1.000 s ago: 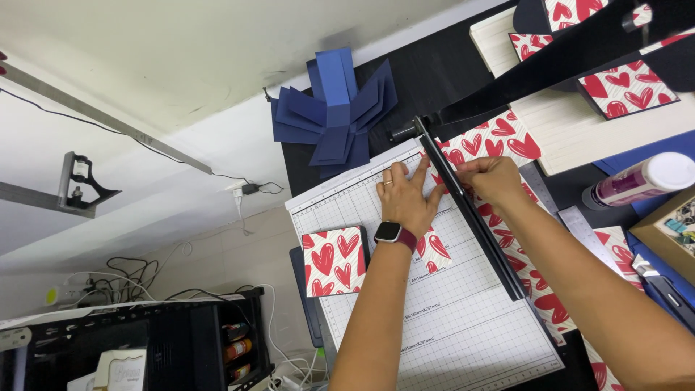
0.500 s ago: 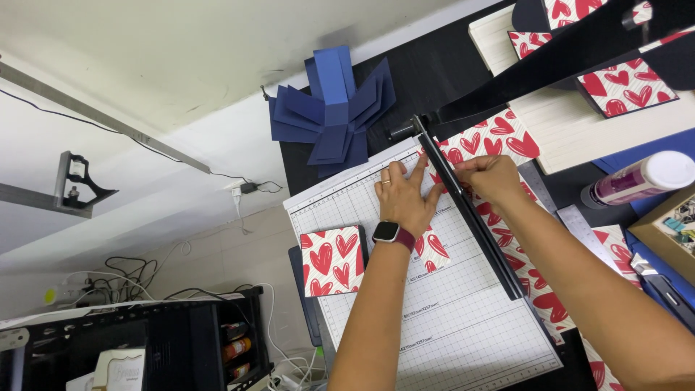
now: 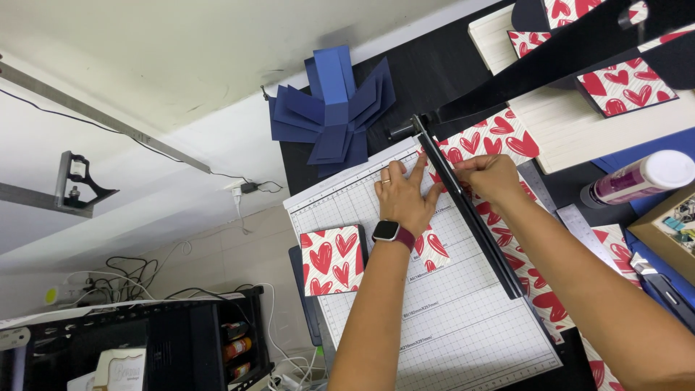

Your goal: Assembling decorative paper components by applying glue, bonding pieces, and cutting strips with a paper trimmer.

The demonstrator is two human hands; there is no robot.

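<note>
My left hand [image 3: 405, 197] lies flat, fingers spread, on a sheet of white paper with red hearts [image 3: 433, 247] on the gridded bed of a paper trimmer [image 3: 463, 326]. A watch with a dark red band sits on that wrist. My right hand [image 3: 491, 177] rests across the trimmer's black rail [image 3: 470, 217], fingers curled on the heart paper [image 3: 499, 137] that runs under it. The trimmer's black blade arm [image 3: 550, 54] is raised, pointing up and right. A cut square of heart paper [image 3: 331, 259] lies on the bed's left edge.
A dark blue folded card shape [image 3: 331, 112] sits on the black table behind the trimmer. To the right are a cream board [image 3: 579, 130] with heart pieces, a glue bottle [image 3: 637, 177], a metal ruler [image 3: 579, 224] and a box [image 3: 670, 232]. A black shelf unit [image 3: 181, 347] stands on the floor.
</note>
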